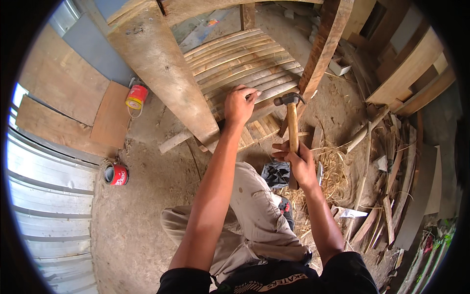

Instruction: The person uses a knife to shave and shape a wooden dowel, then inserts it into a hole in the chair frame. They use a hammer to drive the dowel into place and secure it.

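Note:
My right hand grips the wooden handle of a claw hammer, whose dark metal head points up and left, close to the slats. My left hand rests on the near edge of a panel of bamboo slats, fingers pinched at a slat; whether it holds a nail I cannot tell. The slat panel lies inside a rough timber frame, between a broad plank leg on the left and a narrower leg on the right. My knees in beige trousers are bent below.
A red and yellow tin and a red can sit on the dirt floor at left, near plywood sheets and corrugated metal. Scrap planks and offcuts pile up at right. Straw and a dark cloth lie near my feet.

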`<move>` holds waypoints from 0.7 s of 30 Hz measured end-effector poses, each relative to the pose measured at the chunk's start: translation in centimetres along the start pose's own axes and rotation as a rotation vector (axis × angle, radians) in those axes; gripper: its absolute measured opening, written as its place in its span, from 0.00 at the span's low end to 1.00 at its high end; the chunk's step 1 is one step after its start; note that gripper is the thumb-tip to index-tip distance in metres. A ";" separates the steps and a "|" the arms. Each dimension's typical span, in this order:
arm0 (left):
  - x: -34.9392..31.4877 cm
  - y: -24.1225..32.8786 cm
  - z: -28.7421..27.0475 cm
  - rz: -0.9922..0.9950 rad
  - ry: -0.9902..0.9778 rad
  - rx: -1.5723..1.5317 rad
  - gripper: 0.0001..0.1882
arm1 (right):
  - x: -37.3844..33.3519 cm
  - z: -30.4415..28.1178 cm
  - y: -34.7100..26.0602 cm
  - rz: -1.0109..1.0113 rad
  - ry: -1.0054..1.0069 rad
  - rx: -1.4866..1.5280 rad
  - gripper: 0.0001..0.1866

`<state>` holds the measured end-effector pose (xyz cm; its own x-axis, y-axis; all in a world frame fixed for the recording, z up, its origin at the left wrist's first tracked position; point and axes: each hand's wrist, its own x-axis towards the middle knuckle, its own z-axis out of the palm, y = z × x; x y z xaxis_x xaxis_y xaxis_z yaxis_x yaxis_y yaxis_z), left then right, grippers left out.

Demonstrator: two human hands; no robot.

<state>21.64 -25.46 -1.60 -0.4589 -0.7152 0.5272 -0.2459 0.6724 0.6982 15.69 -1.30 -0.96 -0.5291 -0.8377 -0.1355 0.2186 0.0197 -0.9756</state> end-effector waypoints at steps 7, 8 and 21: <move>0.0 -0.5 0.4 0.082 0.030 0.020 0.09 | -0.8 -0.5 0.6 0.073 0.074 -0.225 0.15; 0.0 -0.6 0.4 0.096 0.041 0.020 0.09 | -0.8 -0.5 0.6 0.065 0.076 -0.235 0.15; 0.0 -0.5 0.0 0.157 0.041 0.026 0.07 | -1.4 0.2 -1.9 0.034 0.058 -0.374 0.12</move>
<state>21.73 -25.80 -1.97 -0.4580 -0.6075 0.6489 -0.1962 0.7811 0.5928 16.14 -0.31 1.14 -0.5746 -0.8010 -0.1679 -0.0721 0.2538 -0.9646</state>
